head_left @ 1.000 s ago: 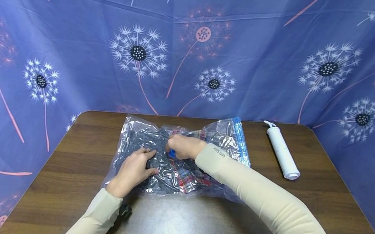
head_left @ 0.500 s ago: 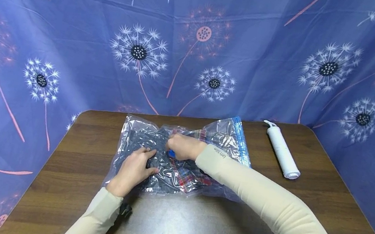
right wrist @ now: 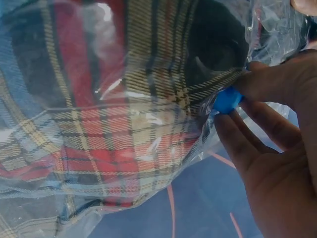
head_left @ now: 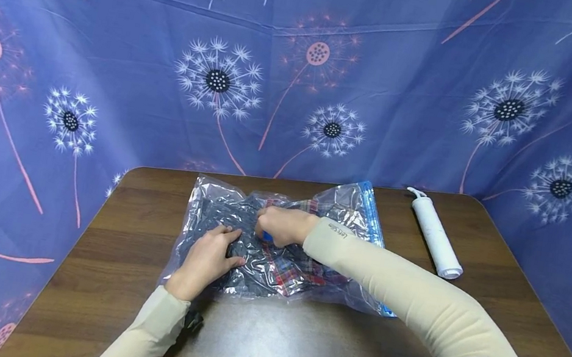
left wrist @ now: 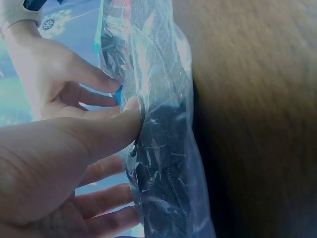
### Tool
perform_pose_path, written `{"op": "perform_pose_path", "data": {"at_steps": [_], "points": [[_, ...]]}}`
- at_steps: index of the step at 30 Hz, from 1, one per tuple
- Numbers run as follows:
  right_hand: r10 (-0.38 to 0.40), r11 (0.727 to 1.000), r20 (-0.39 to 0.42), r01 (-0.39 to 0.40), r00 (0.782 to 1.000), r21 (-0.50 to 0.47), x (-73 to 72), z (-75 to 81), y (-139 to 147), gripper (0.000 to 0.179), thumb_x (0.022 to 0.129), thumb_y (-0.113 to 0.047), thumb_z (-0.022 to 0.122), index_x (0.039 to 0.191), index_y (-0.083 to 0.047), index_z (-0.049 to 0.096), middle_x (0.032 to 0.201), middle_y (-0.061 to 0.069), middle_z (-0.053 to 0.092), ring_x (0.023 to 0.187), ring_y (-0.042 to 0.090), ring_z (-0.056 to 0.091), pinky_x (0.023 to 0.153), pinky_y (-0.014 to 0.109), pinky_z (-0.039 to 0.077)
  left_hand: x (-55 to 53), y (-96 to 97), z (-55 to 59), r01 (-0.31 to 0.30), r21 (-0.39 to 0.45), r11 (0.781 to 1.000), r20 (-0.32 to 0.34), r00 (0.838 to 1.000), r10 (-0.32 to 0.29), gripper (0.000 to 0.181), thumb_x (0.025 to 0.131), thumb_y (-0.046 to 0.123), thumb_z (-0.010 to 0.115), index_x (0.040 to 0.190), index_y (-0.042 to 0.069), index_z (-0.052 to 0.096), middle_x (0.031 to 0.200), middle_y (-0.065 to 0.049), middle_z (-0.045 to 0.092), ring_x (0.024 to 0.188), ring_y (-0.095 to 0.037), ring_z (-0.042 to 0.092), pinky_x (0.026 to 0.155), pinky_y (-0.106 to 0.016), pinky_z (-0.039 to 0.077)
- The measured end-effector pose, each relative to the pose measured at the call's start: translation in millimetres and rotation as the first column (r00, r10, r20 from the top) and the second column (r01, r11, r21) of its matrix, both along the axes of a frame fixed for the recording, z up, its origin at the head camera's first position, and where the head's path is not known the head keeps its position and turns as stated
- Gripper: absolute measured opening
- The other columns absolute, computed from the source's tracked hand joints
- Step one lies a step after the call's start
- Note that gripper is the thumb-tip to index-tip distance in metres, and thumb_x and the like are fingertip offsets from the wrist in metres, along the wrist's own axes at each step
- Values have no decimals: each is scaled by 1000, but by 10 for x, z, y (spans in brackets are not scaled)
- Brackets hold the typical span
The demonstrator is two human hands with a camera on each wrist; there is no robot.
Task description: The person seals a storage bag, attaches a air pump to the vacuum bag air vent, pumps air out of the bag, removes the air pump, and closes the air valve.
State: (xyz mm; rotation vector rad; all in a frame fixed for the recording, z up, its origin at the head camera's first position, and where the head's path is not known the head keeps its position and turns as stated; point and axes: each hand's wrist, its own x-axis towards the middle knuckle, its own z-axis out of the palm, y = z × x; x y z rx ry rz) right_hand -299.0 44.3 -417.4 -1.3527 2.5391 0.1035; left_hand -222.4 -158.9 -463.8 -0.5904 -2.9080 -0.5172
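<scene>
A clear plastic vacuum storage bag (head_left: pixel 341 196) lies flat on the table with dark clothing (head_left: pixel 226 209) and a plaid garment (head_left: pixel 286 271) inside. My right hand (head_left: pixel 281 225) pinches a blue valve cap (right wrist: pixel 228 100) on the bag's upper face between thumb and fingers. The left hand (head_left: pixel 207 259) rests on the bag's left part, its fingers spread and fairly straight against the plastic. In the left wrist view the thumb (left wrist: pixel 114 129) presses along the bag's surface close to the blue cap.
A white cylindrical hand pump (head_left: pixel 435 235) lies at the right back of the wooden table (head_left: pixel 118 227). The bag's blue zip edge (head_left: pixel 374 213) faces right. A blue dandelion-print cloth (head_left: pixel 278 79) hangs behind the table.
The head view has shifted slightly, so everything sits a little further right. Both hands stay at the same places on the bag, the right still at the blue cap.
</scene>
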Motion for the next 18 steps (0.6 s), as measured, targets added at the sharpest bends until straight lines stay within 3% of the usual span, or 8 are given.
{"op": "perform_pose_path", "data": {"at_steps": [11,18], "points": [[-26,999,24,27,999,-34,-52,39,-48,27,86,6,72,102,-13,82,110,5,76,102,18,72,86,27,60,-10,2,1,-4,7,1000,-4,1000,4,70,74,33,93,131,1,69,130,-24,67,115,-42,67,96,-55,56],[-71,996,45,73,996,-46,-38,19,-48,25,88,3,73,105,-13,82,112,5,76,105,18,71,88,27,60,11,6,-4,-3,16,1000,-10,1000,3,69,74,32,93,131,0,69,129,-25,67,114,-43,68,95,-55,57]]}}
